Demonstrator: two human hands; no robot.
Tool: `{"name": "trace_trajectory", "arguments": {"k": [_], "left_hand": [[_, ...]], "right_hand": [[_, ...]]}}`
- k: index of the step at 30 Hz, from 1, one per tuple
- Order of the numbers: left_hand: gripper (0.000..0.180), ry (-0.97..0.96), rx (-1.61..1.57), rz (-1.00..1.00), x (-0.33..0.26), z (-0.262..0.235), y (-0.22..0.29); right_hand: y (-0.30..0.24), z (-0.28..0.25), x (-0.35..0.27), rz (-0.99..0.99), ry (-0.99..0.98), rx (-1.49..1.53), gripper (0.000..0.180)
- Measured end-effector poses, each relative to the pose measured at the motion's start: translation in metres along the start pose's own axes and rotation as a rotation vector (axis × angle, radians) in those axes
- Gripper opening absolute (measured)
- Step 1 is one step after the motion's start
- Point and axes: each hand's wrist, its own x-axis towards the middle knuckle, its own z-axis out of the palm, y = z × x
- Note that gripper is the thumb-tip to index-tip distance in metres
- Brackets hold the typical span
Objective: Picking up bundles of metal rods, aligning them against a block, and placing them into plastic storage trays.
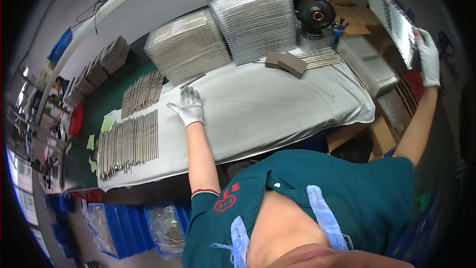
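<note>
My right hand, in a white glove, is raised at the far right and gripping the edge of a clear ribbed plastic tray, which is tilted steeply. My left hand, also gloved in white, is spread palm up over the white cloth with nothing in it. Just beyond its fingertips lies a thin dark metal strip or rod. To its left, slim metal rods lie side by side in a long row, with a second group of rods behind them.
Two tall stacks of clear trays stand at the back. Brown-grey blocks lie near more rods. A black fan and another tray stack are at the right. Blue bins sit below the table.
</note>
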Motion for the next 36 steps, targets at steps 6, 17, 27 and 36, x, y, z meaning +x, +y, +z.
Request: {"name": "trace_trajectory", "arguments": {"k": [6,17,27,36], "left_hand": [[0.076,-0.037,0.062,-0.019,-0.001,0.006,-0.005],[0.054,-0.136,0.037,-0.045,0.011,-0.017,0.0],[0.046,-0.139,-0.069,-0.087,0.009,-0.015,-0.002],[0.052,-0.032,-0.001,-0.046,0.006,-0.003,-0.003]], "right_hand": [[-0.052,0.084,-0.031,0.097,-0.248,0.97,0.03],[-0.081,0.329,-0.151,-0.54,-0.682,-0.075,0.043],[-0.116,0.334,-0.209,-0.816,-1.169,0.03,0.06],[-0.207,0.367,-0.108,-0.95,-0.909,0.148,0.05]]}}
